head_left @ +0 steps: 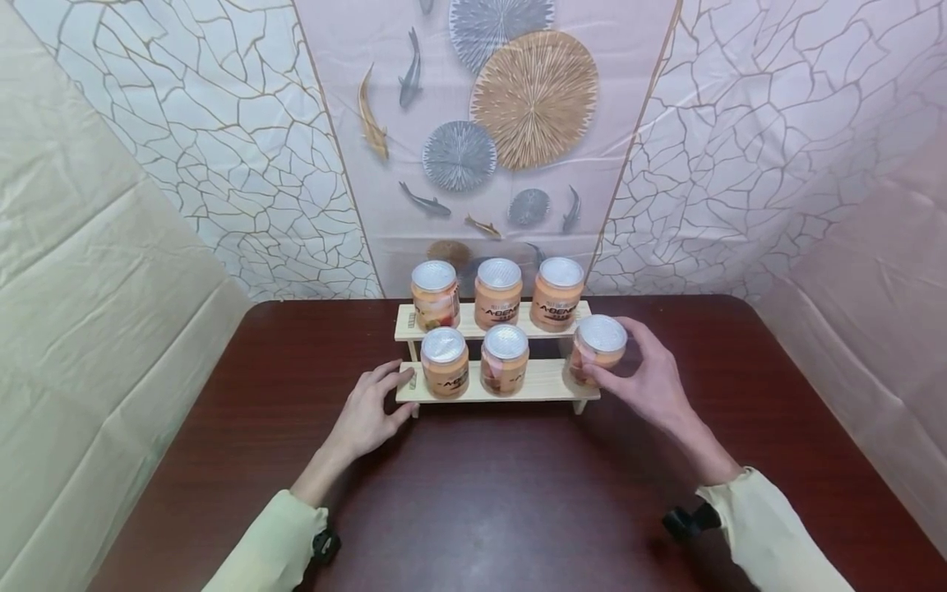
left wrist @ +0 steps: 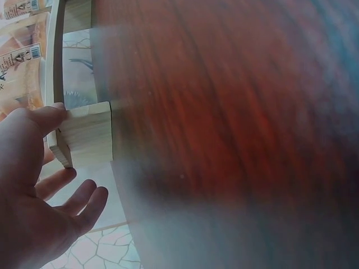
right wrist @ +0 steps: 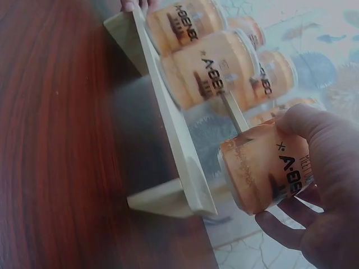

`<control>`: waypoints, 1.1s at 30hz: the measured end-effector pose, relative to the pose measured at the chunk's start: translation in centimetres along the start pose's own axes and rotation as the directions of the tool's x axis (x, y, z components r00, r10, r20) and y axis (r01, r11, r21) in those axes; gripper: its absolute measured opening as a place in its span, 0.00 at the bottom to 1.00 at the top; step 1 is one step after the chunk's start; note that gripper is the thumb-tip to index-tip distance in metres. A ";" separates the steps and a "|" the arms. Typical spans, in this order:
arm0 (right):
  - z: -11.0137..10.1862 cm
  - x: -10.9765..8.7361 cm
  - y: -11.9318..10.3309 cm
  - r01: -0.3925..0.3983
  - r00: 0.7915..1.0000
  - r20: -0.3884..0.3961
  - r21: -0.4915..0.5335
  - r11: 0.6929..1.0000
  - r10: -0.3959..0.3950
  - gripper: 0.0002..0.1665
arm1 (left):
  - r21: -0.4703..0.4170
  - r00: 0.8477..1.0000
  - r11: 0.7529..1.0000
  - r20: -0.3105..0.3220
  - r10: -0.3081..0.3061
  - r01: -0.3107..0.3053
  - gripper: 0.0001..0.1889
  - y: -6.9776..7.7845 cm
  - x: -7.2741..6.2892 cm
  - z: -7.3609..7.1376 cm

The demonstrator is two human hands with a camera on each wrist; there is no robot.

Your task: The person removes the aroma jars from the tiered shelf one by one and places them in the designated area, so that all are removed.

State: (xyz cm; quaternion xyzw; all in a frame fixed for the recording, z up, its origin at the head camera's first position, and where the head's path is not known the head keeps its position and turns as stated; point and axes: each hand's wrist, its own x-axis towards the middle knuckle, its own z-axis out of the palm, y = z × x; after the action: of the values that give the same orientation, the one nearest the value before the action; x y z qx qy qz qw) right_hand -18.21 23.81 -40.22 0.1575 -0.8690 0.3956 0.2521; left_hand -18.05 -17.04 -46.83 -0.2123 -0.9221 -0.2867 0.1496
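My right hand (head_left: 654,382) grips a jar (head_left: 601,341) with an orange wrap and a silver lid, thumb on one side and fingers round the other. In the right wrist view this jar (right wrist: 261,168) is slightly tilted, by the right end of the lower shelf; whether it touches the wood I cannot tell. My left hand (head_left: 372,409) holds the left end of the lower wooden shelf (head_left: 543,380), thumb at its front edge (left wrist: 58,112). Two jars stand on this shelf, a left jar (head_left: 445,363) and a middle jar (head_left: 505,360).
Behind, a higher wooden shelf (head_left: 466,325) bears three similar jars, the middle one (head_left: 498,294) among them. The stand is on a dark red-brown table (head_left: 473,493), near its back edge. A patterned cloth (head_left: 296,164) hangs behind, with plain cloth at both sides.
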 end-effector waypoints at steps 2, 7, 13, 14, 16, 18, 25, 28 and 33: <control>-0.5 0.0 0.2 -0.008 1.000 -0.005 -0.008 1.000 0.008 0.43 | -0.001 1.000 1.000 -0.001 0.002 -0.002 0.28 0.0 0.0 0.0; -1.6 -0.1 0.8 -0.026 0.999 -0.025 -0.023 0.999 0.026 0.44 | 0.001 1.000 1.000 -0.005 0.010 -0.010 0.28 -0.1 0.1 -0.1; -2.6 -0.1 1.5 -0.044 0.998 -0.056 -0.040 0.998 0.042 0.43 | -0.001 1.000 1.000 -0.006 0.014 -0.014 0.28 0.0 0.1 -0.1; -2.7 -0.2 1.6 -0.045 0.997 -0.061 -0.044 0.998 0.042 0.43 | -0.001 1.000 1.000 -0.007 0.014 -0.014 0.28 0.0 0.1 -0.2; -2.9 -0.2 1.9 -0.050 0.996 -0.072 -0.053 0.997 0.047 0.43 | 0.000 1.000 1.000 -0.007 0.014 -0.014 0.28 0.1 0.1 -0.2; -3.0 -0.2 2.2 -0.057 0.996 -0.079 -0.059 0.997 0.052 0.43 | 0.000 1.000 1.000 -0.007 0.015 -0.015 0.28 0.0 0.1 -0.1; -2.8 -0.7 3.4 -0.111 0.992 -0.063 -0.077 0.991 0.106 0.43 | 0.004 1.000 1.000 -0.011 0.016 -0.016 0.28 -0.1 0.1 0.0; -2.7 -0.8 4.0 -0.129 0.991 -0.050 -0.080 0.988 0.125 0.43 | 0.001 1.000 1.000 -0.010 0.012 -0.012 0.28 0.0 0.0 0.0; -2.5 -1.2 4.9 -0.157 0.987 -0.035 -0.080 0.984 0.155 0.44 | 0.004 1.000 1.000 0.000 0.003 -0.003 0.28 0.1 0.0 -0.1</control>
State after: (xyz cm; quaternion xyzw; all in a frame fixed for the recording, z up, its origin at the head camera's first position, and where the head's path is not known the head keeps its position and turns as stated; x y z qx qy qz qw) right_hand -18.80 28.94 -42.52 0.0727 -0.8906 0.3801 0.2388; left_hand -17.94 -17.00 -46.73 -0.2132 -0.9224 -0.2846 0.1507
